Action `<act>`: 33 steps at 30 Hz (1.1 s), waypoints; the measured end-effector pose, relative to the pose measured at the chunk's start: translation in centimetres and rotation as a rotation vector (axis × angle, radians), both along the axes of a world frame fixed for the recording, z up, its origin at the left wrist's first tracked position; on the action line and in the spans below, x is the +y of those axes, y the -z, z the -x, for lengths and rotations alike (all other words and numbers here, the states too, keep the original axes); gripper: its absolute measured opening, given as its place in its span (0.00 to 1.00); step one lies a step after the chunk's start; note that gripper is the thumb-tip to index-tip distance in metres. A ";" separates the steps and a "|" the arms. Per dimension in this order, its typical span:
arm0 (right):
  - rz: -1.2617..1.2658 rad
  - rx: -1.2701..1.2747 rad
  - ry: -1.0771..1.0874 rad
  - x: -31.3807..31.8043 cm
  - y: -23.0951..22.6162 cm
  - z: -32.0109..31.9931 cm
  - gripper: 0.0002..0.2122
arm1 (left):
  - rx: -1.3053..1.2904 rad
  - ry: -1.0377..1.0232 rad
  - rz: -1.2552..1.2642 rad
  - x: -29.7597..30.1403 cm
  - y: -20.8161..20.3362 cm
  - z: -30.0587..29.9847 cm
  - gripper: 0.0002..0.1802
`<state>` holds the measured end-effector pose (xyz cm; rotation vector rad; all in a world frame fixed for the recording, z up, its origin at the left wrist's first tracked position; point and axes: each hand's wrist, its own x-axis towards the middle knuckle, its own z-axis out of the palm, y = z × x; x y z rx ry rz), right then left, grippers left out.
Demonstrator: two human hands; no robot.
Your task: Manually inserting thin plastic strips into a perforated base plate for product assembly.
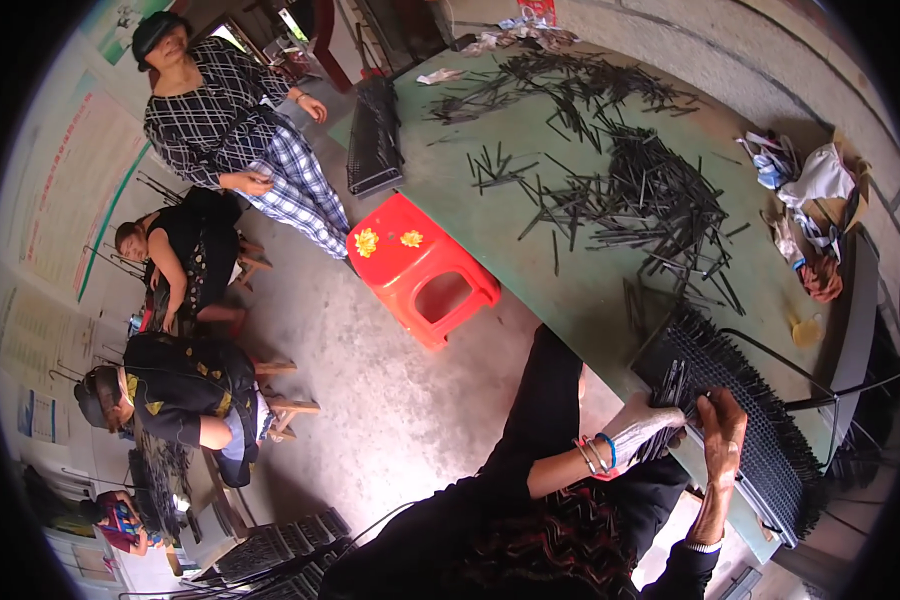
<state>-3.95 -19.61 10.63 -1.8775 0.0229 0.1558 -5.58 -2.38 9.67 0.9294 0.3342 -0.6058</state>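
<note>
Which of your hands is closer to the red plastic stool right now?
Left. The left hand, holding black sticks at the rack, sits on the side toward the red stool; the right hand is farther along the rack, away from it.

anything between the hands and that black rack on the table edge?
Nothing visible. The left hand holds a bundle of black sticks against the near end of the rack, and the right hand rests on the rack beside it. The loose stick pile lies farther back on the green table.
</note>
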 end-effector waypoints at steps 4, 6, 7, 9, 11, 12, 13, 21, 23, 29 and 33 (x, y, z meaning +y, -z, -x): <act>-0.065 -0.120 0.152 0.0 1.7 1.2 0.05 | 0.050 0.046 -0.037 -0.7 2.0 0.2 0.12; -0.026 -0.073 0.047 -1.0 0.3 0.0 0.06 | 0.125 0.029 0.002 -0.4 1.1 -0.2 0.12; 0.044 -0.087 0.025 -0.9 -0.9 -0.7 0.06 | 0.232 0.041 0.131 -0.1 2.7 -0.3 0.13; 0.088 -0.187 0.186 -0.5 -2.5 -1.6 0.05 | 0.198 -0.035 0.200 0.2 4.6 -0.8 0.12; 0.145 -0.318 0.360 -0.8 -2.6 -2.1 0.05 | 0.221 -0.067 0.210 0.2 4.0 -0.9 0.09; 0.101 -0.344 0.398 -0.9 -2.5 -2.5 0.05 | 0.233 -0.036 0.229 0.1 4.4 -1.0 0.10; 0.055 -0.374 0.430 -1.2 -2.2 -2.8 0.05 | 0.243 -0.011 0.247 -0.3 4.6 -1.1 0.10; 0.104 -0.448 0.433 -2.0 0.8 -5.5 0.04 | 0.324 0.002 0.277 -1.2 4.2 -0.2 0.09; 0.127 -0.445 0.421 -2.1 1.0 -5.4 0.04 | 0.317 -0.011 0.271 -1.5 3.3 -0.2 0.07; 0.308 -0.434 0.341 -2.4 -0.1 -5.5 0.03 | 0.311 -0.004 0.245 -1.4 2.6 -0.1 0.06; 0.307 -0.445 0.277 -3.0 -0.1 -6.0 0.03 | 0.278 0.033 0.226 -1.2 2.6 -0.2 0.08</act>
